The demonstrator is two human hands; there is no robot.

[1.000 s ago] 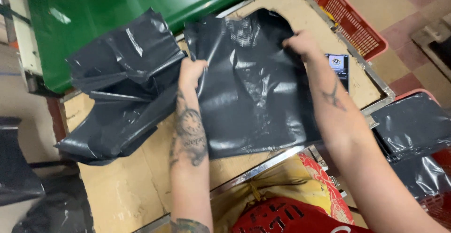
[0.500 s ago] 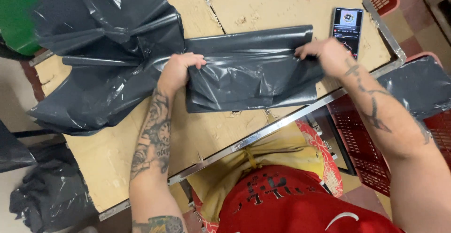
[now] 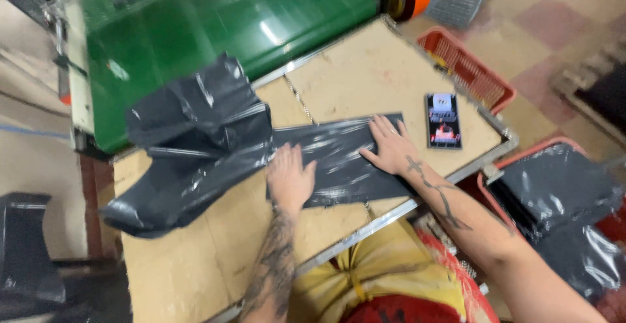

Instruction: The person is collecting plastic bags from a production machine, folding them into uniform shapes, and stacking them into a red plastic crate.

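The left hand lay flat with its fingers spread, palm pressed down on the near left end of a folded black plastic bag, gripping nothing. The right hand was likewise open and flat, fingers fanned out, pressing the same bag toward its right end; the two hands sat near each other with a stretch of glossy folded plastic between them. The bag lay as a long flat strip on the worn wooden worktable, reaching from the left hand across under the right. Just left of the left hand and beyond it, a loose pile of crumpled black bags overlapped the strip's end. Right of the right hand, close but apart, a phone lay face up with its screen lit. Beyond both hands ran a green conveyor belt. Farther right of the right hand stood a red plastic crate, and nearer the body another crate holding black bags.
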